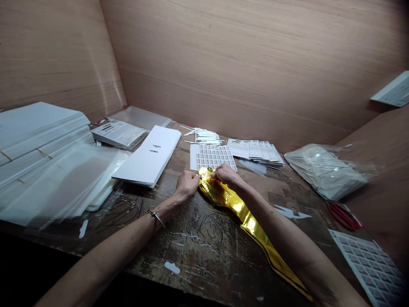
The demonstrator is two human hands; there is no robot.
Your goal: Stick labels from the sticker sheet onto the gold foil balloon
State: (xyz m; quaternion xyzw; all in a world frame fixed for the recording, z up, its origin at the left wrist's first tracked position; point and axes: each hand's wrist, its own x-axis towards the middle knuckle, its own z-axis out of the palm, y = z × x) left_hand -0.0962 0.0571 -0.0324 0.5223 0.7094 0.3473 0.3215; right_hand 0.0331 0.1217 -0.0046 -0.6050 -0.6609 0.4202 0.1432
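A long shiny gold foil piece lies flat on the worn dark table, running from the middle toward the near right edge. My left hand pinches its far end from the left, fingers closed. My right hand grips the same far end from the right, fingers curled over the foil. A sheet of small printed stickers lies just beyond both hands. A metal bangle sits on my left wrist.
A white card stack lies left of the hands, with clear plastic sleeves and white stacks farther left. White strips, more sticker sheets, a plastic bag, red scissors and another sticker sheet surround. Plywood walls enclose the table.
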